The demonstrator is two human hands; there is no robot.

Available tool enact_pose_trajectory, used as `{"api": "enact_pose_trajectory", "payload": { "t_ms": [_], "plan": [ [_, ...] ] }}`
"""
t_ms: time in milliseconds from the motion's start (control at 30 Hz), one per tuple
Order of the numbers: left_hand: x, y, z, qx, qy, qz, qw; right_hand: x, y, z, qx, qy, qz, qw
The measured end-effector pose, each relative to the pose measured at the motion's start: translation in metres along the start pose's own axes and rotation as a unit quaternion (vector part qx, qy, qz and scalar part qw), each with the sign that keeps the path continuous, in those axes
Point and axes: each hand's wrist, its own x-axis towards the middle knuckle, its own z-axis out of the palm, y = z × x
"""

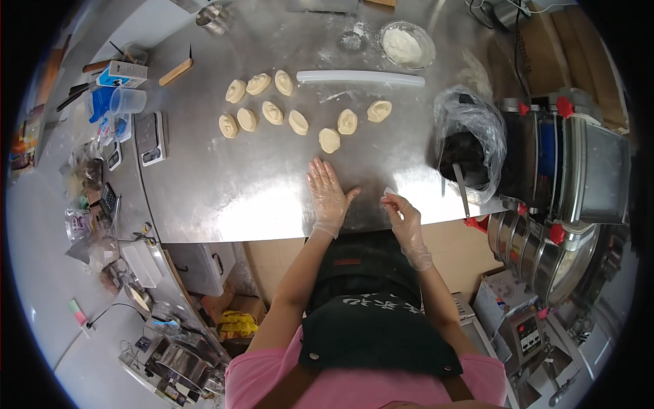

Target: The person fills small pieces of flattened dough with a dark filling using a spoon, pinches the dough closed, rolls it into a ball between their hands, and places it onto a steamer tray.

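My left hand (328, 195), in a clear plastic glove, lies flat on the steel table with its fingers stretched out. Just beyond its fingertips is a round piece of dough (330, 140). My right hand (407, 221), gloved too, pinches a small whitish flat piece (389, 192) between thumb and fingers; its kind is not clear. Two more pieces, an oval dough piece (347, 122) and a folded dough piece (379, 111), lie farther right. Several others, among them a dough oval (298, 123), lie in two loose rows to the left.
A white rolling pin (361, 78) lies behind the dough, near a bowl of flour (407, 46). To the right stands a plastic-lined container of dark filling (463, 155) with a metal spatula (462, 191). At left are a scale (150, 139) and a wooden-handled tool (176, 71).
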Motion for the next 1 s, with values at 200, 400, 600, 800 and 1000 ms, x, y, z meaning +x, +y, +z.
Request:
{"api": "enact_pose_trajectory", "payload": {
  "t_ms": [200,400,600,800,1000],
  "plan": [
    [0.008,-0.002,-0.001,-0.049,0.021,-0.013,0.999,0.011,-0.011,0.020,0.026,-0.016,0.000,1.000],
    [-0.014,-0.056,-0.041,-0.622,0.159,-0.187,0.744,0.062,0.011,0.073,-0.157,-0.059,-0.145,0.975],
    [-0.033,-0.084,-0.027,-0.624,0.106,-0.256,0.731,0.086,-0.007,0.117,-0.279,-0.213,-0.104,0.930],
    [-0.036,-0.074,-0.022,-0.716,-0.074,-0.077,0.690,0.050,-0.023,0.094,-0.126,-0.193,0.031,0.973],
    [-0.019,-0.016,-0.039,-0.871,-0.304,-0.063,0.382,0.019,-0.040,0.029,0.097,-0.063,0.039,0.992]
  ]
}}
